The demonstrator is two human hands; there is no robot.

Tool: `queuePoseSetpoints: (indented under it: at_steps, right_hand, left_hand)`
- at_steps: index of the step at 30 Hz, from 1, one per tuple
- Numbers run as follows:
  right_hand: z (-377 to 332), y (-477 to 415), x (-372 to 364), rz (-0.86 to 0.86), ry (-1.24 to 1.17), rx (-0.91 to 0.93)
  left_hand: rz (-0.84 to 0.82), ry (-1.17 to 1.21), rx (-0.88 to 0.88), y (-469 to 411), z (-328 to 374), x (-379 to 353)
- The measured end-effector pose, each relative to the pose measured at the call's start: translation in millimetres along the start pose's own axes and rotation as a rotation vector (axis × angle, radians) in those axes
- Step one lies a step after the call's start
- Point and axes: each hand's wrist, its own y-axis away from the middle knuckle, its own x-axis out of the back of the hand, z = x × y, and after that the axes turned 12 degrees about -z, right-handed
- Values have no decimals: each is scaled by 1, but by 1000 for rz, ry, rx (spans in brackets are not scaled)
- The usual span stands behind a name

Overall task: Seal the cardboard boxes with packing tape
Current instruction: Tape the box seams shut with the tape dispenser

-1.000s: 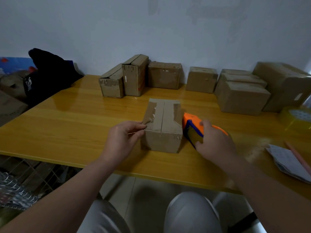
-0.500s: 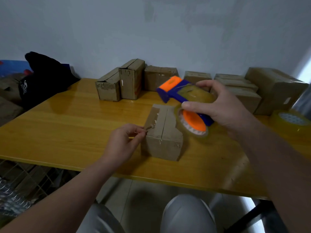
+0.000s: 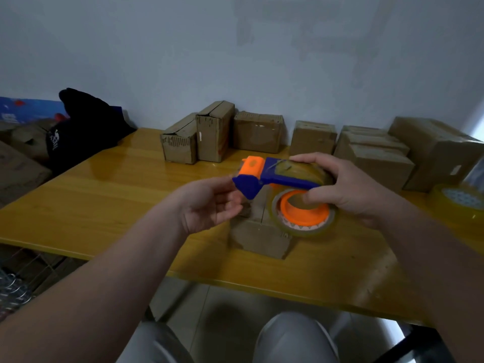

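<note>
Yellow wooden table point(image 3: 104, 200) against a pale wall, with a row of boxes point(image 3: 258, 136) along the back edge, a black bag point(image 3: 83, 129) at far left and a spare tape roll point(image 3: 458, 203) at far right. The box being worked point(image 3: 259, 239) sits near the front edge, directly under your hands, flaps down, top seam mostly hidden. Your right hand point(image 3: 348, 189) is wrapped around the tape dispenser point(image 3: 275, 176), fingers over the top and thumb tucked into the orange core, holding it in the air above that box. Your left hand point(image 3: 207, 205) is palm up, fingers loosely apart, just beside the blue nose; it's blurred, so no telling if it touches the tape end. Progress: looks like early-to-mid job. Some back boxes show glossy patches, probably tape, others can't be judged. No fresh strip is visible running over the front box, so sealing it appears to be left, likely starting with pulling the tape end free. Versus a second ago: the dispenser was low by the box's right side and is now lifted above the box; your left hand was pinching the box's left top edge and has let go and risen to the nose.
</note>
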Motion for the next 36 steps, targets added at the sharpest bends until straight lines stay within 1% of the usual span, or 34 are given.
queuePoseSetpoints:
  at_steps: [3, 6, 8, 12, 14, 16, 19, 24, 27, 30, 34, 36]
  right_hand:
    - [2, 2, -2, 12, -3, 20]
    - [3, 3, -2, 31, -4, 35]
    - [4, 3, -2, 43, -3, 39]
    - [3, 4, -4, 39, 58, 63]
    - [0, 5, -2, 20, 129, 60]
    - [-7, 7, 3, -12, 215, 33]
    - [-18, 13, 12, -77, 297, 5]
    - [-19, 20, 12, -134, 339, -42]
    - [-15, 29, 16, -121, 389, -101]
    - [-12, 36, 23, -88, 404, -148]
    - [-8, 36, 20, -95, 422, -154]
    - [-8, 37, 21, -96, 416, -150]
  left_hand:
    - [25, 18, 42, -2, -4, -5]
    - [4, 15, 72, -2, -6, -9]
    - [24, 16, 52, -2, -5, -12]
    - [118, -19, -13, -2, -2, -14]
    - [177, -124, -63, -1, -1, -14]
    - [227, -289, -116, 0, 0, -13]
    - [243, -460, -159, 3, 2, -13]
    - [258, -569, -114, 3, -3, -12]
    - [372, -649, -121, 8, -7, 10]
    - [402, -655, -150, 10, -12, 29]
    - [424, -567, -176, 3, -25, 28]
    - [445, -564, -204, 0, -30, 29]
